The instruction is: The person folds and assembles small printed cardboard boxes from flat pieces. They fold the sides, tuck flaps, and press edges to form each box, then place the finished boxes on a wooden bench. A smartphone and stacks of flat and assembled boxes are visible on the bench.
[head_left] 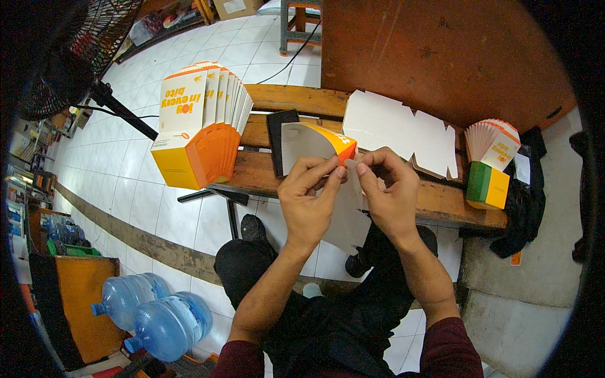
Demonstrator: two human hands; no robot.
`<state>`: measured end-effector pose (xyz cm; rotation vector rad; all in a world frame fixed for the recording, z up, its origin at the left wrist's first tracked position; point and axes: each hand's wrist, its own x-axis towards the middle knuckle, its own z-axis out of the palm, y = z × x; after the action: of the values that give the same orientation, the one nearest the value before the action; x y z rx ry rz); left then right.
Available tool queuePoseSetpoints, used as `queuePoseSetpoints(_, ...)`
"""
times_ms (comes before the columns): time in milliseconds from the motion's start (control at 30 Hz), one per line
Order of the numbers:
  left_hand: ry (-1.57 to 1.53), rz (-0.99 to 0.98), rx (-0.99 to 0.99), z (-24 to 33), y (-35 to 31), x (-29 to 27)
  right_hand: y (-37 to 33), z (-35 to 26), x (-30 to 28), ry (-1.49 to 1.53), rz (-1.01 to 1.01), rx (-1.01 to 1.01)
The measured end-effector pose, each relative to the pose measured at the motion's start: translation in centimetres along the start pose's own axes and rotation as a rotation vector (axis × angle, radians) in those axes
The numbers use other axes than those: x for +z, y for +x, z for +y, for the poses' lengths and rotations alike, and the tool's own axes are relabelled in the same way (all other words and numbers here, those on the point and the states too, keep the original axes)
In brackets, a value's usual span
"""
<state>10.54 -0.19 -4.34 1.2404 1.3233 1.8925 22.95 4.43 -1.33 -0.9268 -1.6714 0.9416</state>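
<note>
In front of me I hold a partly folded paperboard food box (309, 142), white inside, with yellow and orange print outside. My left hand (311, 198) is closed on it, thumb and fingertips pinching near the orange corner. My right hand (392, 192) is closed too, pinching a pale flap just right of that corner. Part of the carton hangs below between the hands. Behind my right hand, flat white carton blanks (384, 126) lie stacked on the wooden bench (283, 97). A flat black object (277, 145) lies behind the held box.
Nested folded boxes (201, 126) stand at the bench's left end, and a smaller nest of boxes (488, 164) at its right end. A black fan (69, 63) is at far left. Two blue water jugs (167, 327) lie on the tiled floor. A brown panel (441, 57) rises behind the bench.
</note>
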Motion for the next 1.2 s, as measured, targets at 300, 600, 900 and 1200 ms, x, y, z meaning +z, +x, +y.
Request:
queuePoseSetpoints(300, 0.061, 0.053, 0.072, -0.4, 0.1, 0.2, 0.0, -0.4, 0.2, 0.069, -0.02, 0.072)
queuePoseSetpoints(600, 0.056, 0.073, 0.07, -0.5, 0.0, 0.4, -0.3, -0.1, 0.4, 0.097, -0.02, 0.115)
queuePoseSetpoints(900, 0.026, 0.016, 0.075, -0.4, 0.1, -0.1, -0.4, 0.0, 0.0, 0.064, -0.043, 0.076)
queuePoseSetpoints(1200, 0.082, -0.129, 0.037, -0.6, 0.7, -1.0, 0.2, 0.7, -0.9, -0.109, -0.065, 0.014)
